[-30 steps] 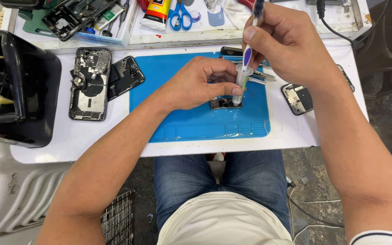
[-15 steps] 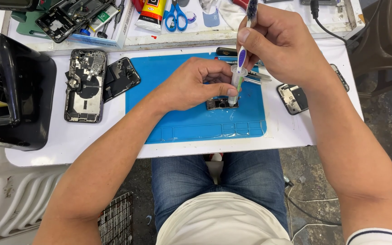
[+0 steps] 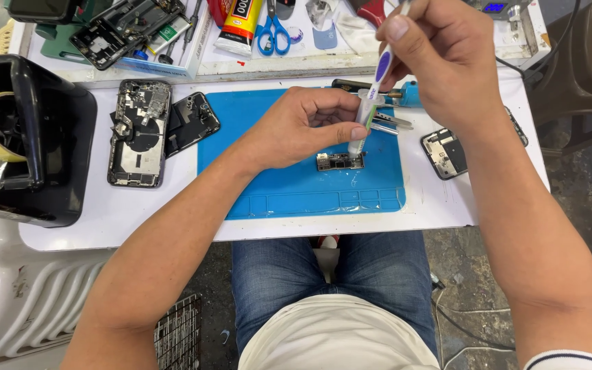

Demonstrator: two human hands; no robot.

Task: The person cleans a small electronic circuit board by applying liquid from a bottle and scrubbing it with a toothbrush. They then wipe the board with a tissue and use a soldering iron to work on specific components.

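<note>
We see a small syringe pinched between the fingers of our left hand, tip tilted down toward the small circuit board lying just below those fingers on the blue mat. Our left fist is curled, knuckles up, forearm running in from the lower left. Our right hand sits above, its fingers closed round a purple-and-white brush whose lower end meets the syringe top. Compared with half a second ago, the syringe tip has lifted clear of the board, which now shows fully, and the right hand has risen farther up the surface. Left of our left-hand fingers lie an opened phone chassis and a dark back cover; right of them, another phone part.
</note>
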